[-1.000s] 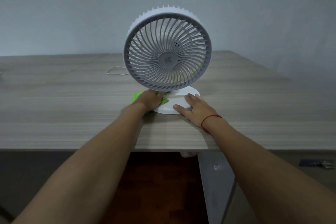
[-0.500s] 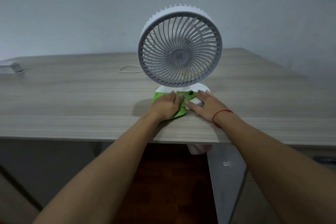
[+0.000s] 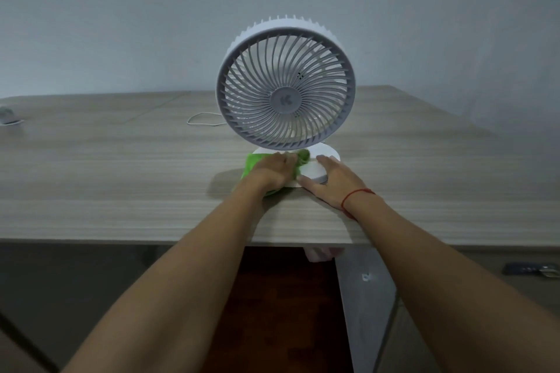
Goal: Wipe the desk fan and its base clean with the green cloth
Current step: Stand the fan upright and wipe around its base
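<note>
A white desk fan (image 3: 285, 86) with a round grey grille stands upright on the wooden desk (image 3: 121, 179), facing me. Its flat round white base (image 3: 316, 171) sits under the grille. My left hand (image 3: 271, 172) presses the green cloth (image 3: 253, 162) flat onto the left half of the base; cloth shows at the hand's left and bunched at its fingertips under the grille. My right hand (image 3: 331, 180), a red string on the wrist, lies on the front right of the base, fingers spread and thumb along the front rim.
A thin white cord (image 3: 201, 119) loops on the desk behind the fan at the left. A small white object (image 3: 7, 116) sits at the far left edge. The desk's front edge runs just below my forearms. A grey wall stands behind.
My left hand has slid the cloth from the base's left rim onto its top, fingers now under the grille. My right hand stays on the base. The view has shifted left.
</note>
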